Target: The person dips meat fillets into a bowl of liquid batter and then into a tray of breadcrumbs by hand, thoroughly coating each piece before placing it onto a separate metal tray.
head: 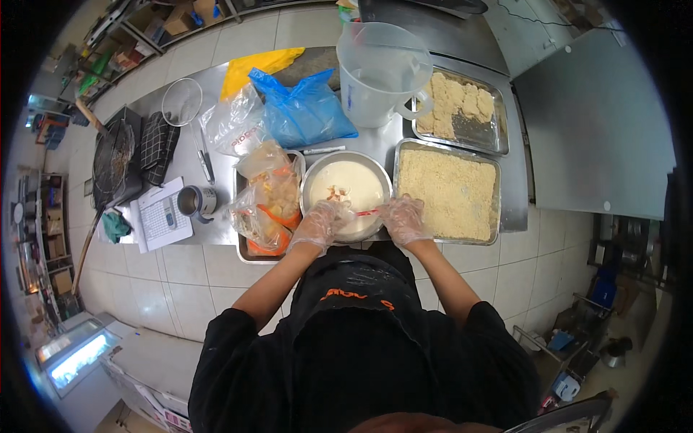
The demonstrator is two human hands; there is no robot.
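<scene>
A steel bowl [309, 172] of pale, creamy liquid batter [352, 176] stands before me at the table's front edge. Both my hands wear clear plastic gloves. My left hand [319, 223] reaches over the bowl's near left side, its fingers curled low by the batter. Over the right rim comes my right hand [403, 219], its fingertips pinching one end of a thin red strip [368, 212]. The strip's other end meets my left fingertips; whether they grip it is unclear. Reddish-white food pieces [337, 193] poke out of the batter just beyond my left hand.
A crumb-filled tray [446, 189] adjoins the bowl's right side, with another crumb tray [460, 127] behind. Left is a tray [241, 251] of bagged food [268, 197]. Beyond stand a large plastic jug [379, 81] and a blue bag [308, 113]. A mug [196, 201] and strainer [182, 102] sit farther left.
</scene>
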